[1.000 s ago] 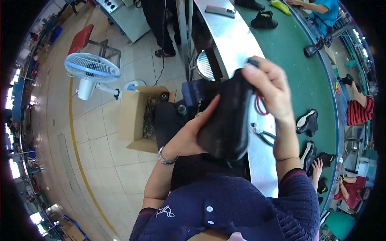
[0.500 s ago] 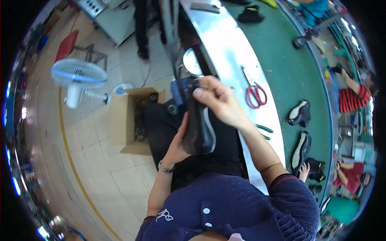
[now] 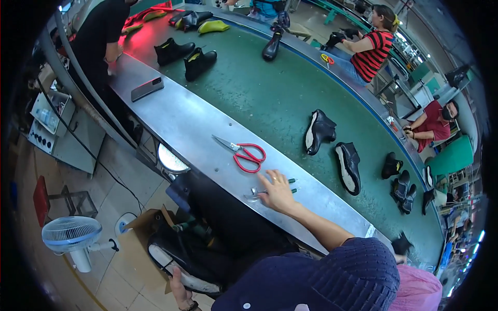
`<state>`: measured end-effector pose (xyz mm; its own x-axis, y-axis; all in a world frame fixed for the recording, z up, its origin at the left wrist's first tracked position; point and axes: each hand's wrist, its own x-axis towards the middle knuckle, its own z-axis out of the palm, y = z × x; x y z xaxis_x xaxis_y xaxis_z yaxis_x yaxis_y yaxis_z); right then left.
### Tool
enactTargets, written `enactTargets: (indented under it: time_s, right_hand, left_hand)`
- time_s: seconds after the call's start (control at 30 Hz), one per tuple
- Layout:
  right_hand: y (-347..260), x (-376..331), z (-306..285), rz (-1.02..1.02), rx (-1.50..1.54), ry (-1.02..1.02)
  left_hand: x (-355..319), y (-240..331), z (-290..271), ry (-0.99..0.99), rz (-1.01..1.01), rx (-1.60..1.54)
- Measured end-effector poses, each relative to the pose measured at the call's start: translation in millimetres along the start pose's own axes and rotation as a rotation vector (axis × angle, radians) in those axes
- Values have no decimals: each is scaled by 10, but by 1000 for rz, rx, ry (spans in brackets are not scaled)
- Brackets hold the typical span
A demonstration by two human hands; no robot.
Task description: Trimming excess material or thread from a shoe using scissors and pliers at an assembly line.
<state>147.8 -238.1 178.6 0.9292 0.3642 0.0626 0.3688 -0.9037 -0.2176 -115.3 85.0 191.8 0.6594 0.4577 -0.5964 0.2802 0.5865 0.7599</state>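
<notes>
While the right hand (image 3: 277, 191) stretches forward, fingers spread flat over pliers (image 3: 264, 192) near red scissors (image 3: 248, 155), the left hand (image 3: 179, 289) cups a black shoe (image 3: 181, 262) low.

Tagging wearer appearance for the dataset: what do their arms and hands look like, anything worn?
Both hands bare, no gloves. Right hand has a bare forearm, with a dark navy ribbed sleeve pushed up near the elbow. Left hand shows a dark wristband or watch at the frame's lower edge.

Your left hand (image 3: 179, 291) is half cut off by the lower edge; its grip under the black white-soled shoe (image 3: 181, 264) is unclear. Your right palm (image 3: 277, 191) covers part of the small green-handled metal tool (image 3: 257, 194) on the surface.
</notes>
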Motion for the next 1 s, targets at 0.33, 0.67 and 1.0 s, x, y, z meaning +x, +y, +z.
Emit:
enactTargets:
  time_s: [0.33,0.67,1.0]
  right_hand:
    - [368,-229,-66,-88,23,-201]
    - [-760,254,-737,180,1192,-860]
    - [-2168,712,-981,56,1080,-1466]
  left_hand:
    - [418,209,155,-112,-74,116]
    - [532,371,630,-37,482,324]
    - [812,480,679,67,467,126]
